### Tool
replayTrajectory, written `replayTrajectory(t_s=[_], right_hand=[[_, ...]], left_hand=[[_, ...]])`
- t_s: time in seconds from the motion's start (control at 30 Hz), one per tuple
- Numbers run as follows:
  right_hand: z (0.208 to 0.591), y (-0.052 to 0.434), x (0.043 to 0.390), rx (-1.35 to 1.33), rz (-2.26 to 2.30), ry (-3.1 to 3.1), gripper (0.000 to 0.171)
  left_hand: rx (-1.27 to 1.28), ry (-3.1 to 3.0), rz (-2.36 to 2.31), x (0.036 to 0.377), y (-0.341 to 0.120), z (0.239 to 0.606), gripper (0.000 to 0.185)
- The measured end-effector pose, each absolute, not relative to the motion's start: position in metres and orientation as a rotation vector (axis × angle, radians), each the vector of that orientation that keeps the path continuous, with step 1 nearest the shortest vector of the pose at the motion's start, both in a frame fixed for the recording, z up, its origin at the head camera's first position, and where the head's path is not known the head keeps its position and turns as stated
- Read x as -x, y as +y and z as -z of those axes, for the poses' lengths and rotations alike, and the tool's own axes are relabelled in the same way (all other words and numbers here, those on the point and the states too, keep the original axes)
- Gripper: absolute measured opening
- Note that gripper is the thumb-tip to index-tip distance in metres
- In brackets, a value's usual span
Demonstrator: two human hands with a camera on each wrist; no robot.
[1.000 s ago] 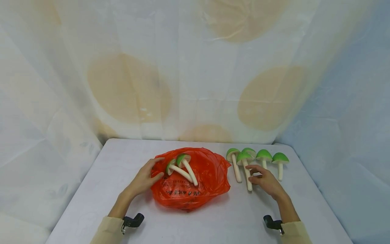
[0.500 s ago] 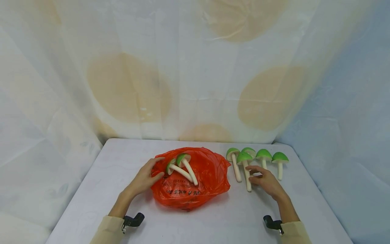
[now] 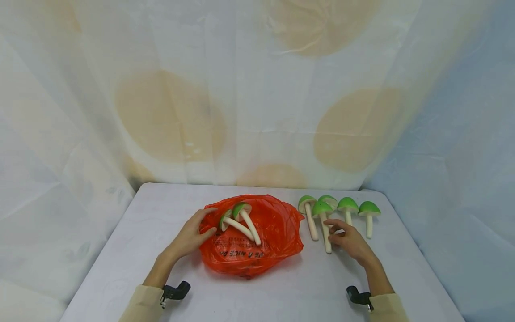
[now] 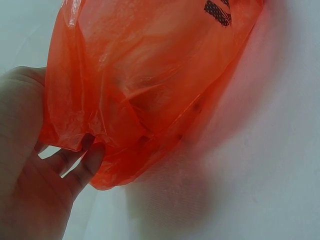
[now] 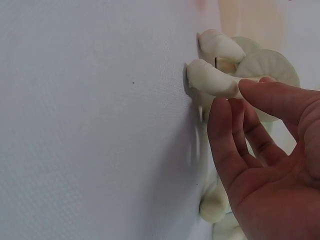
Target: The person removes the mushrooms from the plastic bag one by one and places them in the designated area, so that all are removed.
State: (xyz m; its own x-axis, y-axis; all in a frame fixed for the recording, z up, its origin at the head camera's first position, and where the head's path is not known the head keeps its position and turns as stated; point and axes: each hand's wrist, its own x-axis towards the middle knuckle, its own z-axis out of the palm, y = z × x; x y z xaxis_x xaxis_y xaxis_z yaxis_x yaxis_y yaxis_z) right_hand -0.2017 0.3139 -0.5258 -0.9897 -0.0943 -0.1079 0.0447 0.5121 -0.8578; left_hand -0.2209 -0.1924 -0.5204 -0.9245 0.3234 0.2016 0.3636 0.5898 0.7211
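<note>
An orange plastic bag lies mid-table with two green-capped mushrooms at its mouth. My left hand grips the bag's left edge; in the left wrist view the fingers curl under the bunched orange bag. To the right lie several more green-capped mushrooms. My right hand pinches the white stem of one mushroom. In the right wrist view the thumb and curled fingers of that hand close on the mushroom's stem.
Other mushrooms lie beside the held one: one to its left, two to its right. The white table is backed by a draped cloth with tan spots. Black wrist mounts show at the front.
My right hand has shifted slightly left along the mushroom stem. The left hand and the bag have not moved.
</note>
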Motion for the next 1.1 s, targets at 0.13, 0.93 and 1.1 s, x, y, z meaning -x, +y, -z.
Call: replayTrajectory(t_s=[0.13,0.93,1.1], right_hand=[[0.5265,0.3131,0.2007,0.029,1.505,2.594,0.048],[0.5328,0.3144,0.2031,0.006,1.501,2.608,0.045],[0.5339,0.3145,0.2036,0.004,1.504,2.61,0.046]], left_hand=[[0.599,-2.752,1.267,0.2206,-0.1925,0.5206,0.06],[0.604,-2.751,1.268,0.2212,-0.1931,0.5225,0.061],[0.597,-2.754,1.271,0.221,-0.1932,0.5223,0.061]])
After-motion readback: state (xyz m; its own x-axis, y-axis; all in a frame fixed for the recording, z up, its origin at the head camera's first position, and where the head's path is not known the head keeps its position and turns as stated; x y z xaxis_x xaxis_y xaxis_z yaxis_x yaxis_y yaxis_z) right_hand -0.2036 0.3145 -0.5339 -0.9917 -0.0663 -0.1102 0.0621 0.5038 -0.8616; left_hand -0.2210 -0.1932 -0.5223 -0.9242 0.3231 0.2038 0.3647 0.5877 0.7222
